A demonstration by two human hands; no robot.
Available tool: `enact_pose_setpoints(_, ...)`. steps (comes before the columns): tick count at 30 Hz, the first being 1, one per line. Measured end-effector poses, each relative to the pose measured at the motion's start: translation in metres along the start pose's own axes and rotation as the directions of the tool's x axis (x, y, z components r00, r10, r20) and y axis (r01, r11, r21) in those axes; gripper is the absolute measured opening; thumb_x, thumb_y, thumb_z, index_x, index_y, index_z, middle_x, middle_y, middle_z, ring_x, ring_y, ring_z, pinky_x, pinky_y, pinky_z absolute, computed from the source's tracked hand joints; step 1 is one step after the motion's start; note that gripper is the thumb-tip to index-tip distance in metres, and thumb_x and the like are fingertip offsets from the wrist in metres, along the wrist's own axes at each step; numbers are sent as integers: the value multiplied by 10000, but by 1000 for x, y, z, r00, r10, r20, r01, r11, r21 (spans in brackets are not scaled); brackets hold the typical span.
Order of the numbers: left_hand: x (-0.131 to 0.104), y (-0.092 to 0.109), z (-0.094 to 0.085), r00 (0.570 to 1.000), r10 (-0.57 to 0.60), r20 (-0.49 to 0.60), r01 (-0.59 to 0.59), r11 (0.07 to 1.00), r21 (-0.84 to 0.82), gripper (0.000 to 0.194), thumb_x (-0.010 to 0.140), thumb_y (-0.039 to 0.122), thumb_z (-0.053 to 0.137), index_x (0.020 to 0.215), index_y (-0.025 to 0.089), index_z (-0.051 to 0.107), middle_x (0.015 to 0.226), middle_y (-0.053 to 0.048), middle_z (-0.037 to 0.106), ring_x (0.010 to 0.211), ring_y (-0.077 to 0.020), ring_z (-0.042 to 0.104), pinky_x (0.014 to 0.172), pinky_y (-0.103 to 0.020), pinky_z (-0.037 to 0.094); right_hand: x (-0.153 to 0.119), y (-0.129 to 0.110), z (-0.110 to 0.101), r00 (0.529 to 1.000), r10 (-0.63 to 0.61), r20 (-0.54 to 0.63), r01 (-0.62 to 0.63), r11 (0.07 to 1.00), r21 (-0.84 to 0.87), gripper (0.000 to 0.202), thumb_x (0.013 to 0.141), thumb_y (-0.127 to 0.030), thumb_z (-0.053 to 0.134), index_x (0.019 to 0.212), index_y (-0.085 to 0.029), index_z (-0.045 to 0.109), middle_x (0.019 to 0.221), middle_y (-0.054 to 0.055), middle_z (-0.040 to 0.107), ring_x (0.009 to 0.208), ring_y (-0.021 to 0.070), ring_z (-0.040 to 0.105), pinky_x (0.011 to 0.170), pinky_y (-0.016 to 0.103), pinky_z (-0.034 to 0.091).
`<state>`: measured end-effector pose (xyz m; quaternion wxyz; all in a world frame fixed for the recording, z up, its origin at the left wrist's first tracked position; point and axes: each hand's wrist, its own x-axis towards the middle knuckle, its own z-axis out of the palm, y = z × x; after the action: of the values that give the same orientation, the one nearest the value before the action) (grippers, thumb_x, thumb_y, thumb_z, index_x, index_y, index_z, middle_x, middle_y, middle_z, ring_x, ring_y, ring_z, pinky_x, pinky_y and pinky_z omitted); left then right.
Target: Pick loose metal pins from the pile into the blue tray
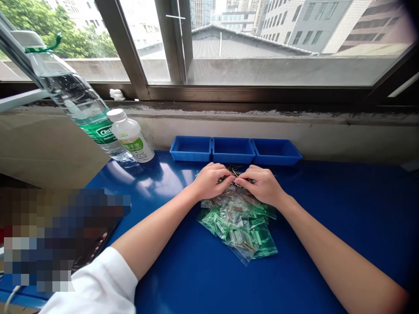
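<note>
My left hand (211, 179) and my right hand (262, 185) meet over a small heap of thin metal pins (233, 171) on the blue table (327, 226). Both hands have their fingers curled and pinched at the pins; what exactly each one holds is hidden by the fingers. Just in front of my hands lies a pile of small clear and green plastic bags (240, 224) filled with parts. Beyond the pins stand three blue trays side by side: left (190, 148), middle (233, 150) and right (276, 151).
A large water bottle (77, 100) and a small white bottle (131, 135) stand at the back left. A dark phone (93, 246) lies at the left, beside a blurred-out patch. A window sill (262, 114) runs behind the trays.
</note>
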<state>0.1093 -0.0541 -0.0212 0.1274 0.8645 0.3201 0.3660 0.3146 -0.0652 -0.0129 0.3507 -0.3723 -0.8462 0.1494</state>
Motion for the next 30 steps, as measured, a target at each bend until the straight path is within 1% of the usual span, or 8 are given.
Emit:
enact_pose_setpoints(5, 0, -2, 1, 994, -74, -83, 79, 995, 59, 246, 911, 308, 497, 775, 167, 647, 741, -32, 668, 694, -134, 592, 667, -277, 405, -1, 2, -2, 997, 59, -44, -58, 998, 38, 157, 878, -281, 572, 806, -195, 683, 707, 31, 650, 640, 141, 567, 575, 269, 429)
enact_pose_setpoints(8, 1, -4, 0, 993, -85, -78, 90, 994, 55, 272, 928, 310, 469, 759, 163, 625, 728, -30, 650, 683, -130, 575, 653, -269, 403, -1, 3, -2, 994, 87, -64, -83, 995, 58, 151, 882, -268, 561, 815, -193, 675, 732, 29, 653, 631, 132, 564, 559, 263, 429)
enact_pose_setpoints(13, 1, -7, 1, 997, -57, -51, 57, 998, 4, 267, 941, 304, 454, 789, 157, 618, 734, -32, 637, 688, -128, 561, 656, -259, 414, 0, 6, 1, 989, 113, -99, -106, 991, 76, 122, 867, -283, 584, 877, -199, 671, 795, 28, 674, 638, 129, 574, 559, 259, 444)
enact_pose_setpoints(16, 2, -9, 1, 998, -49, -50, 48, 999, -10, 237, 931, 297, 482, 810, 156, 628, 736, -30, 638, 686, -125, 559, 659, -254, 421, 0, 7, 2, 990, 92, -109, -83, 993, 87, 125, 868, -271, 576, 904, -197, 671, 812, 32, 679, 655, 131, 583, 565, 258, 452)
enact_pose_setpoints(19, 2, -9, 0, 997, -50, -50, 50, 999, -13, 214, 919, 291, 509, 814, 158, 640, 735, -29, 641, 675, -121, 558, 648, -247, 423, 0, 6, 1, 993, 54, -101, -45, 995, 89, 123, 869, -249, 563, 880, -198, 674, 795, 34, 674, 669, 136, 588, 592, 262, 464)
enact_pose_setpoints(26, 3, -10, 1, 994, -82, -77, 76, 994, -79, 98, 869, 251, 596, 856, 168, 646, 770, -20, 645, 660, -103, 559, 629, -221, 444, -1, 6, 1, 990, 52, -128, -43, 996, 74, 73, 825, -240, 610, 817, -197, 669, 746, 25, 662, 648, 136, 585, 610, 265, 470)
enact_pose_setpoints(30, 2, -11, 2, 993, -90, -83, 83, 993, -83, 81, 855, 247, 611, 855, 173, 643, 777, -22, 649, 665, -108, 564, 628, -225, 453, 0, 6, 2, 992, 44, -117, -36, 997, 71, 81, 827, -237, 605, 803, -193, 669, 733, 24, 659, 645, 133, 581, 597, 260, 462)
